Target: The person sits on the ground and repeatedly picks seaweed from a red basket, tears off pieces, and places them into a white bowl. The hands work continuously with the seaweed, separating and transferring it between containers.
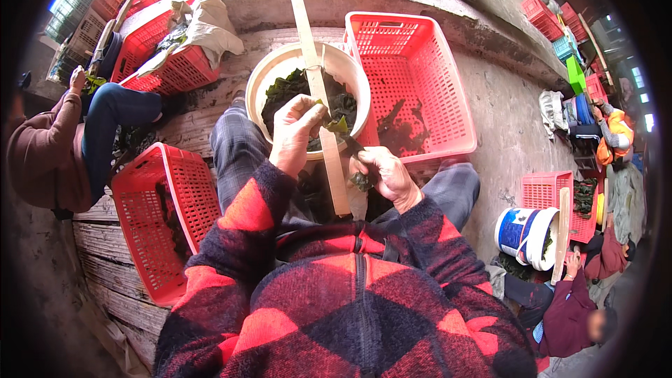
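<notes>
Between the fingers and thumb of my left hand is the end of a dark green, leafy seaweed piece, over a narrow wooden slat. My right hand, lower and to the right, grips a dark, wet seaweed clump. A dark strip runs between the hands; whether it is seaweed or a blade is unclear. The slat lies across a white plastic bucket standing between my knees. Dark seaweed leaves fill much of the bucket. Right of it stands a red perforated crate with dark scraps on its bottom.
Another red crate stands tilted by my left leg. Beyond it sits a co-worker near a loaded crate. A concrete ledge runs across the front. More people work at right, beside a blue-and-white bucket.
</notes>
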